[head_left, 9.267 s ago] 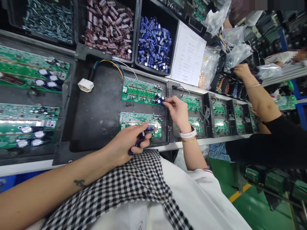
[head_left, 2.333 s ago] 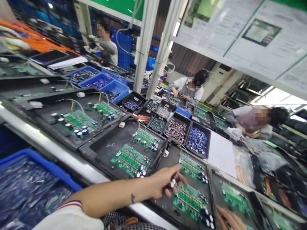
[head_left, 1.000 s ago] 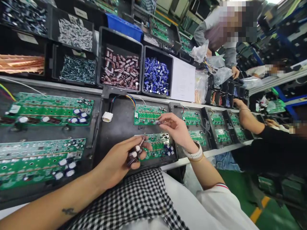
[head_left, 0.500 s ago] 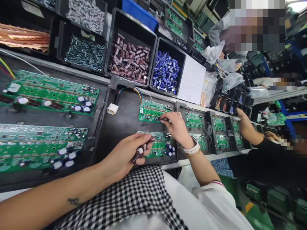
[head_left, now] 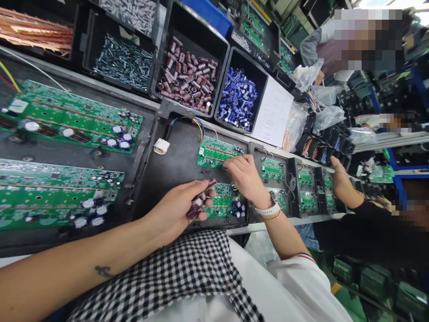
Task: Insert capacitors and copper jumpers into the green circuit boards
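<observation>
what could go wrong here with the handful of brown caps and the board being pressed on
1. The left hand grips several brown capacitors loosely at the fingertips, right above the near board; one could slip out and drop onto it.
2. The right hand presses its fingertips onto the edge of the far board; its fingers hide the part, so a bent or misplaced lead might go unseen.
3. The blue capacitors already on the near board sit close under the right wrist and could get knocked.
</observation>
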Tool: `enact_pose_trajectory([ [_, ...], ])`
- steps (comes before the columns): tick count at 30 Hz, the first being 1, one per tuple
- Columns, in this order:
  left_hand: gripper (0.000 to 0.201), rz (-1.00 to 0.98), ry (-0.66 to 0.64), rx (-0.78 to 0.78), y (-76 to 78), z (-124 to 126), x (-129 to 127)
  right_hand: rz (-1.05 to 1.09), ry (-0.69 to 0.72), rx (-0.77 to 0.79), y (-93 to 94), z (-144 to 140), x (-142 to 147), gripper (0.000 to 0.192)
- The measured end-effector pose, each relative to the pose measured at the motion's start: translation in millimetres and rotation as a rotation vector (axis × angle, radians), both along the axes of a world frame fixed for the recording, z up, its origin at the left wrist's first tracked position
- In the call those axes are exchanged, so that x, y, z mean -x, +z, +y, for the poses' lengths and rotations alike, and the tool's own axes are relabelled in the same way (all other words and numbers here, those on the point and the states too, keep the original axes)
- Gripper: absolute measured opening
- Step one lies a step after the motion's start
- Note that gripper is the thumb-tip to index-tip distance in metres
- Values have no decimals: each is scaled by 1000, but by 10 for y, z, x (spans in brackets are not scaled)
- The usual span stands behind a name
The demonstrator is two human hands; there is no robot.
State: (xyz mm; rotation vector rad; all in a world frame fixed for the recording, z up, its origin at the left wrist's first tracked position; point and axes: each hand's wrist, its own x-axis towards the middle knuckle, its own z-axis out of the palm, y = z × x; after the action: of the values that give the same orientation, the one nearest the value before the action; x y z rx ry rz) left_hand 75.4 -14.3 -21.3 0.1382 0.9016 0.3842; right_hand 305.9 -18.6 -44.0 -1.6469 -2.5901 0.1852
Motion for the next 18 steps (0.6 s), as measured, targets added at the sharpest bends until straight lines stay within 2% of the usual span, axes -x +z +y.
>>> enact_pose_trajectory([
  [2,13,13,2,14,-8,-1,0,3,-10,-2,65,-35,55,31],
  [5,16,3,-5,25,-10,4,1,201,-116,-12,264,-101,219,32],
  [7,18,-20,-19,24,-4,13,-1,342,-91,60,398,-131,343,34],
  [9,18,-16,-27,29,4,25,-5,358,-53,114,451,-123,422,25],
  [11,18,9,-19,41,14,38,-10,262,-103,66,391,-71,428,17],
  [14,20,34,-22,62,27,52,-4,129,-193,-7,173,49,336,16],
  [18,17,-7,-64,67,48,68,63,127,-163,7,-12,149,239,16],
])
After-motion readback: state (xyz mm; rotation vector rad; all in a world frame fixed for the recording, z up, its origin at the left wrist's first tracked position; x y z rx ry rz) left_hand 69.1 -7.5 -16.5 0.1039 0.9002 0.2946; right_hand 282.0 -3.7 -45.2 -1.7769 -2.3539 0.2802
